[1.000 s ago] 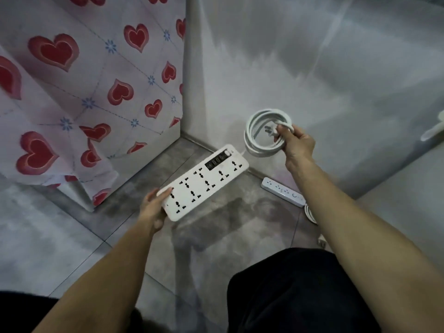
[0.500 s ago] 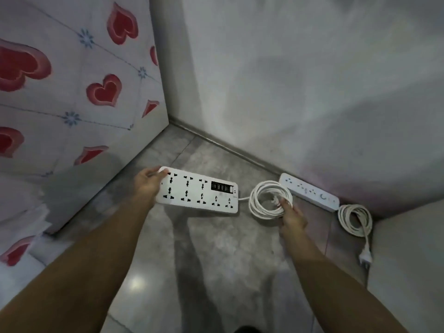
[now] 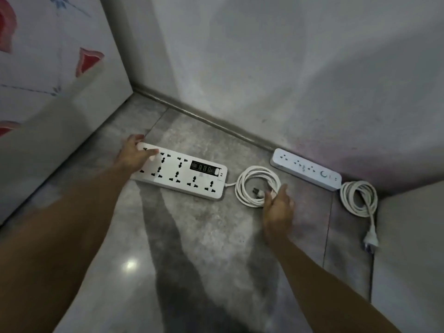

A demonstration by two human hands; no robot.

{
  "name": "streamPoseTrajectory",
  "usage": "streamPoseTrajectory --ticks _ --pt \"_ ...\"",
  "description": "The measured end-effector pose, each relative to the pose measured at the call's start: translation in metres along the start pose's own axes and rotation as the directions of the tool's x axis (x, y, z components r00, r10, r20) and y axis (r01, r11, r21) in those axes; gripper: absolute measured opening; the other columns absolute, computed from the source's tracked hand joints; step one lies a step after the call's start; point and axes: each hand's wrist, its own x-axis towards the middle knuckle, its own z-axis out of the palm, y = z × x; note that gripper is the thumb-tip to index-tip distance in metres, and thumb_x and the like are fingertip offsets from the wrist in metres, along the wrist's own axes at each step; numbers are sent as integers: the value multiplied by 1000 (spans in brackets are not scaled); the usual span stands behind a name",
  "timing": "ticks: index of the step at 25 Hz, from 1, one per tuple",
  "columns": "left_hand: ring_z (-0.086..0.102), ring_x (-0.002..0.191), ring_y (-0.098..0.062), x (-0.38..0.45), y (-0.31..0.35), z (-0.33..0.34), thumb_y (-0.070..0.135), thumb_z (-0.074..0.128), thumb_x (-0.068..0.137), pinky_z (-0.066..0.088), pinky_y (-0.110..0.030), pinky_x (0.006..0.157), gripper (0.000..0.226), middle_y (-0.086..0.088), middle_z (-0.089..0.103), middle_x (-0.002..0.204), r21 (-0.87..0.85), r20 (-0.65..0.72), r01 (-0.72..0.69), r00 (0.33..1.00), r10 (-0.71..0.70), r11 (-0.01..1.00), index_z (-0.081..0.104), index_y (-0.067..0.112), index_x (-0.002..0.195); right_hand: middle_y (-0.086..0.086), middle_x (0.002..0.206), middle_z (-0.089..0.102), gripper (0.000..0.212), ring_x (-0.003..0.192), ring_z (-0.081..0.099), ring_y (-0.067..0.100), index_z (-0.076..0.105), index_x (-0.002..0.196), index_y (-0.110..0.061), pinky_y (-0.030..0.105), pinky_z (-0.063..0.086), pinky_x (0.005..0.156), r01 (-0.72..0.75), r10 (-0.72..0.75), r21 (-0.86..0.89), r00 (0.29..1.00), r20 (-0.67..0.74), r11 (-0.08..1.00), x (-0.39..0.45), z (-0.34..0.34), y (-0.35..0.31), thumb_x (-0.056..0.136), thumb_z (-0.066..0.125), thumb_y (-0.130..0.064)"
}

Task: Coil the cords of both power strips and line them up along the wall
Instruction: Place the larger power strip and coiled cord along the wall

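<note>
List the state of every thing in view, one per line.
Large power strip: flat on floor, away from wall.
Its cord: coiled, on floor.
Small power strip: against wall.
Small strip's cord: coiled, plug trailing out.
Left hand: resting on large strip's end.
Right hand: at the coil, grip unclear.

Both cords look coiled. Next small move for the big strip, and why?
Probably slide the large power strip back toward the wall. It lies out on the floor under the left hand, while the slim power strip already sits against the baseboard. The right hand should bring the coiled cord along.
</note>
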Motion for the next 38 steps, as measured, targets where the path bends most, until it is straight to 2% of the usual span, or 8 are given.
streamPoseTrajectory --ticks 5,9,12,17,22,25,34,38 --pt "50 125 -35 -6 -13 13 25 77 79 43 -40 102 65 -19 47 138 165 36 -122 992 118 979 51 13 137 29 147 41 50 135 39 48 46 139 7 54 39 109 559 -577 -292 816 32 776 -16 6 37 100 44 -24" --pt "27 142 -28 -58 -36 15 50 58 89 22 -45 115 65 -12 31 154 481 123 -532 828 548 697 41 21 145 16 158 28 67 146 15 47 22 151 -6 52 26 118 641 -599 -362 765 235 677 -21 -2 40 93 55 -7" --pt "24 146 -24 -79 -66 26 58 35 95 13 -45 119 60 -3 26 159 630 391 -666 716 578 399 33 33 149 13 153 38 65 146 22 41 34 148 -5 53 32 114 657 -622 -294 753 213 695 -19 3 40 88 61 1" --pt "39 139 -28 -56 -50 35 25 37 95 26 -44 113 47 -6 46 149 669 413 -680 676 610 301 50 23 140 13 140 55 50 137 44 35 56 134 -1 49 34 114 744 -736 -213 664 129 634 -7 8 35 87 70 -7" --pt "42 132 -25 -21 6 45 -6 63 83 43 -38 96 69 2 40 153 779 387 -574 757 526 253 45 23 142 12 148 46 55 143 34 36 46 143 -5 39 11 122 727 -648 -191 679 345 660 28 9 5 94 28 -24" --pt "42 128 -26 -4 34 58 -12 59 81 50 -41 93 65 -1 43 150 776 328 -534 797 508 336 49 20 138 6 160 25 64 151 12 25 26 153 -13 29 -7 119 706 -583 -215 688 433 674 54 11 -17 94 5 -26" --pt "32 137 -31 21 61 93 -4 56 88 39 -41 106 67 -13 26 154 786 317 -459 874 367 414 32 15 148 13 155 37 50 146 31 26 35 149 -6 33 -5 118 711 -606 -248 695 387 658 84 24 -42 99 40 -4" --pt "31 139 -31 21 55 96 8 49 96 40 -43 104 59 -11 22 156 773 285 -446 879 382 451 27 18 150 18 132 61 50 121 60 30 58 131 -3 43 24 114 749 -634 -300 661 401 591 89 25 -50 81 60 2"
